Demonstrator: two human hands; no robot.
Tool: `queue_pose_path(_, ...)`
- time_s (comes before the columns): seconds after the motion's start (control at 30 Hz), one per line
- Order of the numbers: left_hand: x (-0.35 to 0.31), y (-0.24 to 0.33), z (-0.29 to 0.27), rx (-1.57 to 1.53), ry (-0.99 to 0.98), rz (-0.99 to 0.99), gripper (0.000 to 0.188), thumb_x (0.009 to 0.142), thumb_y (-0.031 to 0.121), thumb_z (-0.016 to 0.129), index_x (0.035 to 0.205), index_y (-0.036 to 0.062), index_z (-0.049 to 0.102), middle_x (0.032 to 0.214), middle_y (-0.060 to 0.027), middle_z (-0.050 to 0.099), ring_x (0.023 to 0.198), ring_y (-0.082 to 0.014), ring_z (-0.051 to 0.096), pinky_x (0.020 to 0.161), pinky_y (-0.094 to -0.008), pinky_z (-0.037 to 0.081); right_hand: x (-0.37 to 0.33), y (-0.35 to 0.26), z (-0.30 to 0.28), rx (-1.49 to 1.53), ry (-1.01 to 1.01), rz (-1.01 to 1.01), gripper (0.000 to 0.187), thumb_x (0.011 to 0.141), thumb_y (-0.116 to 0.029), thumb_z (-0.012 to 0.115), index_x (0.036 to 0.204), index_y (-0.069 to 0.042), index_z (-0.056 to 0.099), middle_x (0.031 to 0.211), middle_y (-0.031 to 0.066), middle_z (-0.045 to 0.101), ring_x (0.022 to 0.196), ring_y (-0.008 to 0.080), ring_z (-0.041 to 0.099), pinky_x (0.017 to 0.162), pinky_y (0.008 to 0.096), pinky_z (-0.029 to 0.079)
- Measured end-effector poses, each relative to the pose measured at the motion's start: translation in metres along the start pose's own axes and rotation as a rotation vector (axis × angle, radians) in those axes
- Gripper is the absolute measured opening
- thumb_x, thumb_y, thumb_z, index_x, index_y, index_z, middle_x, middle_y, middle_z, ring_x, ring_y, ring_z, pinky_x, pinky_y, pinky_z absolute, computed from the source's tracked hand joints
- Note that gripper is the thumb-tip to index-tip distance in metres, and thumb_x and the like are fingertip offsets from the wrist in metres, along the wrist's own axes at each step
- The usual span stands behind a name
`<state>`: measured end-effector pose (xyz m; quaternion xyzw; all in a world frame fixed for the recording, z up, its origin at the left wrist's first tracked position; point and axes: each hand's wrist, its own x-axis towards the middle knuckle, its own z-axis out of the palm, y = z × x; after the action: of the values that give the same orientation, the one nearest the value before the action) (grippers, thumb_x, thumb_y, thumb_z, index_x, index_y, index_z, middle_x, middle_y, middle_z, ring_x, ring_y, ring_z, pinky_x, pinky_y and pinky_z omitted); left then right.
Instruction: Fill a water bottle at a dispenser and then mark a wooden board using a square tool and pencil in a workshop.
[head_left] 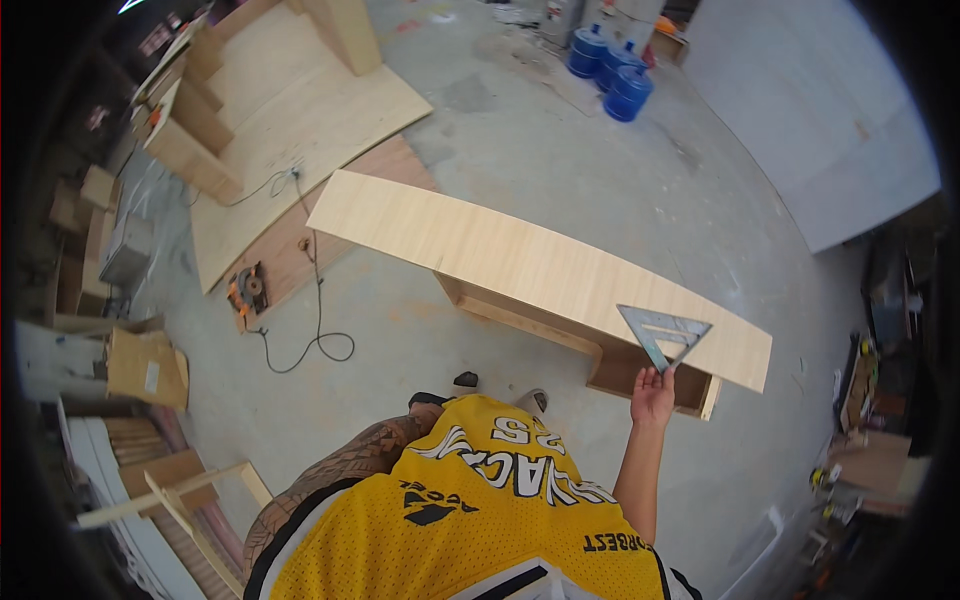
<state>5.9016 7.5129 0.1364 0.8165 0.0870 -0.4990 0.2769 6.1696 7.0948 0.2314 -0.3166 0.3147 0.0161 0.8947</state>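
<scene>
My right hand (653,398) grips one corner of a grey metal triangular speed square (662,340). The square is over the near edge of a long pale wood-veneer panel (520,250), towards its right end. Below that panel are open wooden compartments (640,378) of the same piece. My tattooed left arm (370,450) reaches forward along my left side; its hand is hidden by the yellow jersey (480,470), so its fingers cannot be seen.
An orange circular saw (248,288) with a black cord lies on the floor at left, by large plywood sheets (330,110). Several blue water jugs (627,95) stand at the back. A big white panel (810,110) leans far right, and a wooden frame (175,500) is near left.
</scene>
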Motion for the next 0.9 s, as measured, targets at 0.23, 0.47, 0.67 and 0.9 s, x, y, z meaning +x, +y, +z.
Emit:
queue_pose_path(0.23,0.085,-0.068,0.13,0.056,0.083,-0.265,0.038,0.097,0.034,0.062,0.128,0.0152,0.072,0.129,-0.01,0.071,0.121,-0.0257,0.067,0.101,-0.0359,0.051,-0.026,-0.021,0.064,-0.785,-0.16,-0.791,0.041,0.112,-0.03,0.047,0.134,0.002,0.059,0.125,0.0098,0.066,0.102,0.017,0.064,0.083,0.028,0.054)
queue_pose_path(0.47,0.076,-0.054,0.089,-1.117,0.183,-0.332,0.042,0.102,0.035,0.055,0.134,0.0104,0.067,0.137,-0.012,0.066,0.123,-0.0227,0.063,0.102,-0.0357,0.048,-0.037,-0.012,0.21,-1.011,-0.657,-0.506,0.034,0.113,-0.03,0.044,0.134,-0.008,0.057,0.097,0.0028,0.061,0.077,0.008,0.056,0.068,0.0251,0.049)
queue_pose_path(0.67,0.01,-0.066,0.046,-0.799,0.286,-0.028,0.042,0.101,0.034,0.057,0.132,0.0075,0.066,0.132,-0.0151,0.068,0.119,-0.0258,0.065,0.099,-0.0373,0.049,-0.045,0.091,0.3,-1.364,-0.914,-0.48,0.025,0.112,-0.024,0.043,0.122,-0.009,0.06,0.079,0.0001,0.052,0.062,0.0094,0.051,0.059,0.0251,0.045)
queue_pose_path(0.9,-0.091,-0.075,0.053,-0.71,0.432,0.092,0.041,0.1,0.032,0.058,0.128,0.0028,0.066,0.127,-0.0191,0.07,0.113,-0.0313,0.067,0.097,-0.0399,0.05,-0.047,0.164,0.334,-0.737,-0.836,0.538,0.046,0.099,-0.052,0.058,0.113,-0.008,0.061,0.077,0.0053,0.056,0.065,0.0195,0.053,0.066,0.0347,0.048)
